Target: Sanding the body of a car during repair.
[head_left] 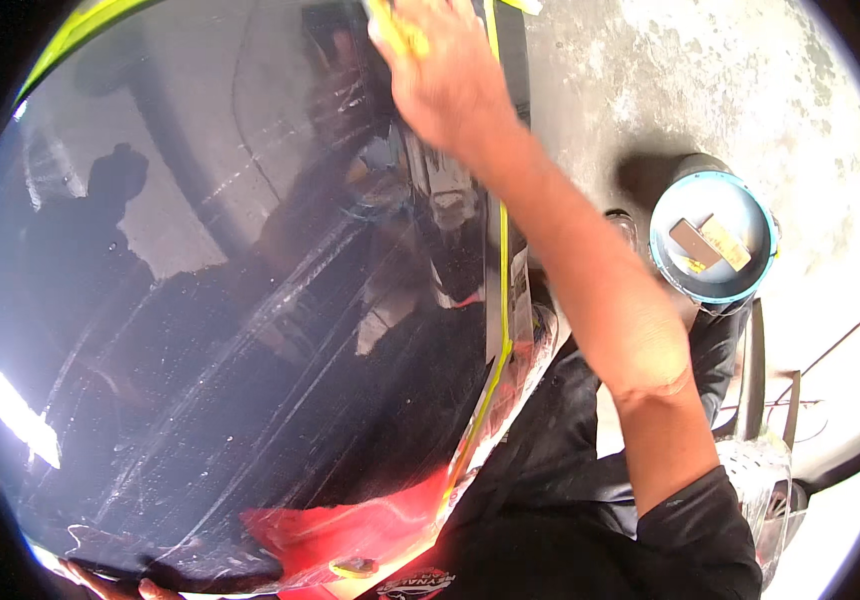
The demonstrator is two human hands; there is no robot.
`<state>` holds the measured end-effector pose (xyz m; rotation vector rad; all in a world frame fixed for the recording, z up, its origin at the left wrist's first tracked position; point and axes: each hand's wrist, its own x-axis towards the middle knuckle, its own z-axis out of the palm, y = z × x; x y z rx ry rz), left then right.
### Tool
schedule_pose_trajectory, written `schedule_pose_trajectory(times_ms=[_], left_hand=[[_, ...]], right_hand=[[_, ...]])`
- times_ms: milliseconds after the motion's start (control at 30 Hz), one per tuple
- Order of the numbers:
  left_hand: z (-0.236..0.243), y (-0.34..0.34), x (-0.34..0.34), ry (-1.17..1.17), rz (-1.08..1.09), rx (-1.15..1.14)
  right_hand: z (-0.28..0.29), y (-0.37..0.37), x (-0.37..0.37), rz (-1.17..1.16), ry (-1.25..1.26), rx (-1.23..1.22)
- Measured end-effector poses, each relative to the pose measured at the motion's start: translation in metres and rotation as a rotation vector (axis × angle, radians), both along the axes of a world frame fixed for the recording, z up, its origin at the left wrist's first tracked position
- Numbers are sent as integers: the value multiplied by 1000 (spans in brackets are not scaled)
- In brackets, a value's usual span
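Note:
My right hand (pixel 450 85) reaches to the far edge of a glossy dark car panel (pixel 250 400), its fingers closed on a yellow cloth (pixel 405 30) pressed against the surface. The cloth is partly covered by the hand, and the top of the picture cuts both off. At the lower left, the fingers of my left hand (pixel 105 582) rest spread on the panel's near edge; the rest of that hand is out of the picture. Pale streaks and droplets mark the panel, which also mirrors the surroundings.
Yellow-green masking tape (pixel 504 260) runs along the panel's right edge. A small oval object (pixel 353 568) lies on the red area (pixel 360 530) near my body. To the right stands a blue-rimmed bucket (pixel 656 225) with blocks inside, on a pale, stained floor (pixel 750 90).

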<state>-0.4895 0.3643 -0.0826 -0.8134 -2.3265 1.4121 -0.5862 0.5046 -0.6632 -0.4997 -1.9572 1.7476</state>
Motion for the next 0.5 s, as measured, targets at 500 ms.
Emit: schedule_pose_trajectory(times_ms=[500], left_hand=[[64, -13, -14, -50, -129, -55]], right_hand=[[34, -103, 177, 200, -47, -279]])
